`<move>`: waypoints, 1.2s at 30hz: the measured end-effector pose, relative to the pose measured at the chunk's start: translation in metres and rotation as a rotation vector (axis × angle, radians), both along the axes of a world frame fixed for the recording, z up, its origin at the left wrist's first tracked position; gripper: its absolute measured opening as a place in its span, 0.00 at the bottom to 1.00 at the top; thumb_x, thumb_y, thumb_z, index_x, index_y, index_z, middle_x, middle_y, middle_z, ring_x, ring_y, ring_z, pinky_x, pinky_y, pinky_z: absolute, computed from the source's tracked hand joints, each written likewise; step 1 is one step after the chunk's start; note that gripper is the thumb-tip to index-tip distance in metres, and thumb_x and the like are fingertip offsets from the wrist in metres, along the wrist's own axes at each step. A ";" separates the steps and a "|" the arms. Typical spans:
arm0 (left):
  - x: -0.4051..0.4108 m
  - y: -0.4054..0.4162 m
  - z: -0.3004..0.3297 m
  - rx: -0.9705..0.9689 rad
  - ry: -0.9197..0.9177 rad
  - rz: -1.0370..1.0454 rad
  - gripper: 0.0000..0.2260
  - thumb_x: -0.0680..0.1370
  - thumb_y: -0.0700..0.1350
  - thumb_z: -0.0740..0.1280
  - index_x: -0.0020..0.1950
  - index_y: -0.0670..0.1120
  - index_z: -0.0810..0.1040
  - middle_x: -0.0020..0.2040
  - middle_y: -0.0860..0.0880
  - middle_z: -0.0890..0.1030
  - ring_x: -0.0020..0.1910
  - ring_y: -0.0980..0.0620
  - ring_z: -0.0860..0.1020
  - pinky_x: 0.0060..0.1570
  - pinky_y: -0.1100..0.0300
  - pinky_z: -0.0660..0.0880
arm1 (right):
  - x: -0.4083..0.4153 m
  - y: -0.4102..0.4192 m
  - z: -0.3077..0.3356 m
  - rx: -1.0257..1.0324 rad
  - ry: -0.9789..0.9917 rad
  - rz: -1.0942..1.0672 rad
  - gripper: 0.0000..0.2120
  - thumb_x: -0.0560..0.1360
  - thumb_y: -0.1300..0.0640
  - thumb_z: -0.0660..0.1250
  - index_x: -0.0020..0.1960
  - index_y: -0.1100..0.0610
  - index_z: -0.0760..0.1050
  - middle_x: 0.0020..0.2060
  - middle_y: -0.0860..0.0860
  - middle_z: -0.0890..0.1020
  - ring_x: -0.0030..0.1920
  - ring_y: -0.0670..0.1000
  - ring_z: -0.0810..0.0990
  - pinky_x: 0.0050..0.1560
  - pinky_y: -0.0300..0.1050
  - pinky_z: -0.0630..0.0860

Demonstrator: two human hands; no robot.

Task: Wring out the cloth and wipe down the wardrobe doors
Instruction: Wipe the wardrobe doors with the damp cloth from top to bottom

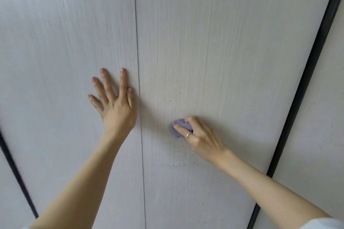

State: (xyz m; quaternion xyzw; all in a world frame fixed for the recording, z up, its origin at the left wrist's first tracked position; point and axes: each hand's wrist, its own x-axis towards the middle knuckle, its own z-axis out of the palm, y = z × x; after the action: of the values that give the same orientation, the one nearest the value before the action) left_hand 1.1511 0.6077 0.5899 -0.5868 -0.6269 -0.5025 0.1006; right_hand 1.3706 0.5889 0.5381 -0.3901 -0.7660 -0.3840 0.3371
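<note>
Purple cloth [177, 128]: bunched in right hand [200, 135], pressed on right door [223, 52] (wringing apparently done).
Left hand [113, 104]: spread flat on left door [55, 42].
Left: specks near cloth.

Pale, grey-white wood-grain wardrobe doors [223, 33] fill nearly the whole frame, the only furniture in view. A thin dark seam [137, 52] runs from the top centre down to the bottom edge. At the right of the frame a dark strip [305, 87] slants from the upper right corner to the bottom edge, with a plain off-white panel [322, 135] beyond it. At the lower left a second dark strip [16, 173] borders another pale panel [7, 202]. The light is soft, even and cool, throwing only faint shadows.
</note>
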 end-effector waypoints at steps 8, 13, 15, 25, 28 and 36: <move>-0.003 0.004 -0.008 0.002 0.015 -0.001 0.23 0.83 0.52 0.46 0.71 0.63 0.35 0.77 0.49 0.35 0.74 0.46 0.33 0.70 0.39 0.34 | -0.032 0.014 0.093 -0.025 0.509 0.169 0.08 0.77 0.58 0.65 0.55 0.53 0.76 0.50 0.46 0.76 0.46 0.43 0.74 0.44 0.39 0.71; -0.009 0.008 -0.013 0.018 0.047 -0.003 0.22 0.81 0.56 0.42 0.71 0.64 0.35 0.76 0.51 0.34 0.75 0.46 0.34 0.69 0.39 0.34 | -0.045 0.013 0.003 -0.117 -0.115 0.050 0.13 0.73 0.52 0.57 0.44 0.48 0.81 0.38 0.43 0.81 0.36 0.44 0.80 0.39 0.39 0.61; -0.012 0.010 -0.015 0.023 0.068 -0.001 0.22 0.79 0.57 0.39 0.71 0.65 0.35 0.73 0.54 0.30 0.74 0.47 0.32 0.69 0.39 0.34 | -0.044 0.010 0.022 -0.130 -0.134 0.072 0.14 0.76 0.51 0.58 0.47 0.48 0.82 0.41 0.44 0.82 0.40 0.44 0.81 0.41 0.37 0.66; -0.013 0.012 -0.025 -0.001 0.027 0.012 0.21 0.79 0.58 0.39 0.69 0.68 0.33 0.71 0.58 0.28 0.73 0.50 0.30 0.69 0.39 0.34 | -0.083 0.029 0.085 0.194 0.161 0.275 0.14 0.75 0.60 0.62 0.59 0.62 0.76 0.50 0.59 0.69 0.42 0.62 0.77 0.34 0.49 0.76; -0.011 0.009 -0.034 -0.036 -0.010 0.007 0.21 0.79 0.58 0.40 0.69 0.67 0.33 0.71 0.58 0.28 0.74 0.47 0.32 0.69 0.38 0.35 | -0.068 0.026 -0.002 0.070 -0.247 0.280 0.14 0.75 0.62 0.59 0.55 0.57 0.80 0.51 0.56 0.71 0.43 0.56 0.73 0.39 0.49 0.74; -0.012 0.004 -0.057 -0.101 -0.031 0.008 0.22 0.81 0.55 0.42 0.69 0.64 0.32 0.70 0.57 0.27 0.74 0.46 0.32 0.69 0.38 0.35 | -0.079 0.027 0.090 0.194 0.161 0.268 0.17 0.72 0.64 0.64 0.60 0.63 0.76 0.48 0.60 0.73 0.42 0.62 0.78 0.36 0.50 0.76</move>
State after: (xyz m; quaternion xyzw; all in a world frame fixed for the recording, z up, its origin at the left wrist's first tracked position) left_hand 1.1388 0.6118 0.5328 -0.5807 -0.6555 -0.4786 0.0633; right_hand 1.2921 0.6156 0.6286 -0.2798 -0.7409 -0.3752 0.4817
